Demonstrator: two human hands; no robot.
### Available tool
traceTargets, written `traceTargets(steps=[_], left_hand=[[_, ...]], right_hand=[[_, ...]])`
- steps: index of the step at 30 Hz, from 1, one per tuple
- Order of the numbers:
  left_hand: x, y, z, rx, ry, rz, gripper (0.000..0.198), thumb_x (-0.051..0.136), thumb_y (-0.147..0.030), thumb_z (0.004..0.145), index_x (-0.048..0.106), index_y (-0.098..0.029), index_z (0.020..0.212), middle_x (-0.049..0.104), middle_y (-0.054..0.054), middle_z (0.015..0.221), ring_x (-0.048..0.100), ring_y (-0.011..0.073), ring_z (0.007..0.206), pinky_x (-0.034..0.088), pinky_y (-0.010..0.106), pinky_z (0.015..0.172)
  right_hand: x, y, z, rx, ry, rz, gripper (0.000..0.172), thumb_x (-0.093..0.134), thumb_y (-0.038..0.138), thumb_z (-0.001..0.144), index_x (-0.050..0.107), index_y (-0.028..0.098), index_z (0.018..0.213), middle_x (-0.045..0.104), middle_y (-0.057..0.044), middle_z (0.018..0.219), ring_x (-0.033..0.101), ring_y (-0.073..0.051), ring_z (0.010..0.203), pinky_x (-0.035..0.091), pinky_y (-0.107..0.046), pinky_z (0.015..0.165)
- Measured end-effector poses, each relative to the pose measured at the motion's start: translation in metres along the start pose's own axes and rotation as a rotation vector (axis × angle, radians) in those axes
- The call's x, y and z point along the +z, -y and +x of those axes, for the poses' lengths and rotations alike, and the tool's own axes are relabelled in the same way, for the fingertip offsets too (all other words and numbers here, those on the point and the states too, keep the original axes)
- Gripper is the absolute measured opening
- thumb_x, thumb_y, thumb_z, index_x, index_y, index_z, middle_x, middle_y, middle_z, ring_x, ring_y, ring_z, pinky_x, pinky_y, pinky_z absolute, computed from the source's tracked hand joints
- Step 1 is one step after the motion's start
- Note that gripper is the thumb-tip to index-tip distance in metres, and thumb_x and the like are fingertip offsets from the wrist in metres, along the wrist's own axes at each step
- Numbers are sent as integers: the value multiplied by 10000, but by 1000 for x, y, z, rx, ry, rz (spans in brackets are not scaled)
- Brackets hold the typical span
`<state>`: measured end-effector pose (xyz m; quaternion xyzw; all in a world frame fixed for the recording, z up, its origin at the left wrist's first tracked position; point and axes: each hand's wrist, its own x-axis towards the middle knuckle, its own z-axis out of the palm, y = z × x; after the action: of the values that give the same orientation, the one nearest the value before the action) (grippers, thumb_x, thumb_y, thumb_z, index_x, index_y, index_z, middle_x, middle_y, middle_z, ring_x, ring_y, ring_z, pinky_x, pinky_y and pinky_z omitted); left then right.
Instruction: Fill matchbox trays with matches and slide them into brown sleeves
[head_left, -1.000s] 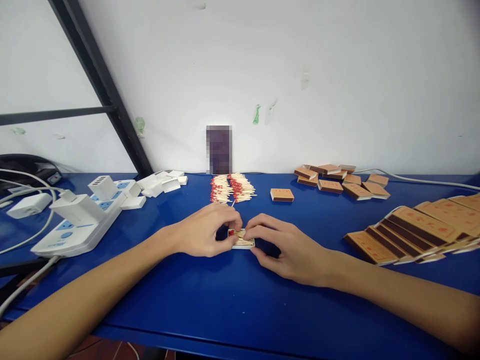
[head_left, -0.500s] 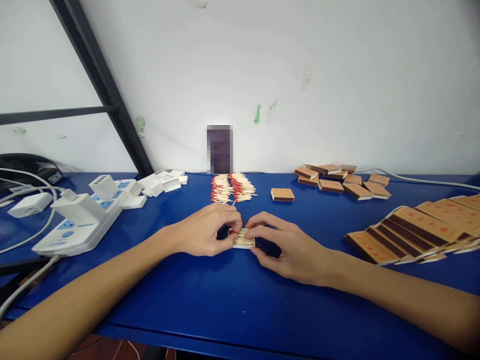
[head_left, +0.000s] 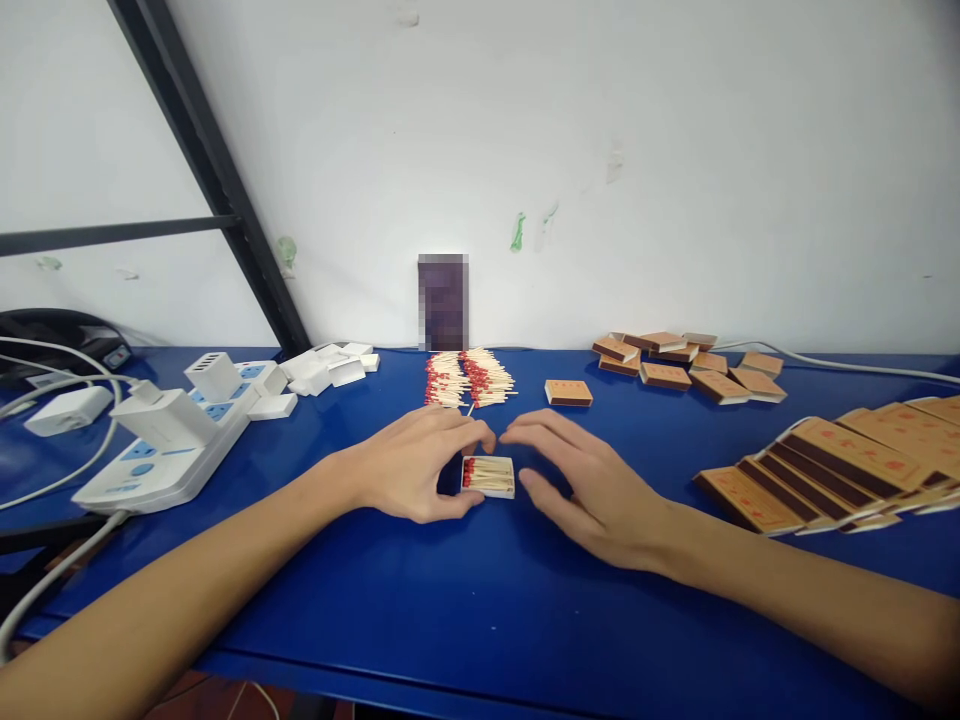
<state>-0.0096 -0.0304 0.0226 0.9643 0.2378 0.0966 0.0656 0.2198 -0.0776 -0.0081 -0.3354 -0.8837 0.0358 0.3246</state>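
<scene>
A small white matchbox tray (head_left: 488, 491) lies flat on the blue table, filled with red-headed matches (head_left: 491, 472) whose heads point left. My left hand (head_left: 420, 462) spans the tray's left end, thumb against the front wall and bent forefinger at the back edge. Just right of the tray is my right hand (head_left: 589, 490), fingers and thumb apart with nothing held. Behind the hands are two piles of loose matches, a left pile (head_left: 446, 381) and a right pile (head_left: 487, 378). One closed matchbox (head_left: 568, 392) sits beyond my right hand.
Several matchboxes (head_left: 665, 376) are heaped at the back right, with a fanned stack of matchboxes (head_left: 847, 460) nearer at right. White trays (head_left: 322, 370) lie at the back left. A power strip (head_left: 142, 475) with chargers and cables occupies the left. A pixelated dark panel (head_left: 444, 303) stands against the wall.
My fingers have come off the matches in the tray, which are now uncovered. The right hand has drawn back to the right. The left fingers have spread to the tray's edges.
</scene>
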Motion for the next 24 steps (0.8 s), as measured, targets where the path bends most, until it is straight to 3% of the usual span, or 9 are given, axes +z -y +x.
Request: traceTargets(steps=[6, 8, 10, 12, 16, 20, 24], left_hand=[[7, 7, 2, 20, -50, 20, 346, 556, -464, 908, 578, -187, 1115, 650, 49, 1004, 585, 201, 901, 434, 346, 837], [8, 7, 4, 30, -54, 16, 344, 552, -463, 919, 603, -189, 1120, 659, 48, 994, 593, 196, 901, 436, 341, 840], [9, 8, 4, 36, -60, 4, 358, 552, -468, 921, 616, -192, 1140, 667, 51, 980, 599, 195, 895, 442, 337, 833], [10, 8, 4, 48, -72, -6, 388, 543, -471, 927, 608, -197, 1194, 669, 59, 983, 602, 198, 904, 451, 334, 829], [12, 9, 4, 94, -74, 28, 389, 473, -428, 971, 582, -223, 1282, 650, 78, 1006, 600, 200, 914, 469, 333, 824], [13, 8, 5, 133, -43, 131, 384, 411, -361, 1003, 531, -259, 1353, 626, 86, 1042, 599, 202, 918, 482, 341, 816], [12, 8, 6, 160, -57, 210, 372, 386, -358, 1008, 565, -260, 1319, 623, 91, 1046, 603, 205, 903, 493, 342, 798]], right_hand=[[-6, -40, 2, 256, 64, -603, 487, 434, 155, 862, 433, 76, 1342, 452, -235, 1406, 438, -365, 1294, 429, -517, 990], [-11, -49, -1, 329, 144, -684, 474, 411, 171, 880, 433, 73, 1344, 492, -238, 1368, 501, -362, 1237, 464, -499, 937], [-15, -50, -4, 355, 245, -697, 415, 376, 178, 903, 485, 84, 1292, 572, -221, 1256, 613, -335, 1056, 504, -467, 837], [-20, -45, -7, 323, 290, -682, 374, 361, 179, 915, 533, 91, 1235, 616, -198, 1137, 637, -306, 921, 510, -443, 770], [-25, -31, -12, 242, 247, -598, 323, 442, 259, 910, 581, 131, 1172, 606, -152, 1038, 591, -313, 940, 498, -454, 777], [-31, -26, -13, 283, 292, -410, 274, 454, 267, 908, 598, 164, 1118, 588, -124, 1063, 596, -265, 889, 503, -425, 768], [-39, -21, -10, 274, 295, -274, 227, 537, 246, 840, 604, 202, 1053, 621, -79, 966, 594, -255, 878, 494, -409, 773]])
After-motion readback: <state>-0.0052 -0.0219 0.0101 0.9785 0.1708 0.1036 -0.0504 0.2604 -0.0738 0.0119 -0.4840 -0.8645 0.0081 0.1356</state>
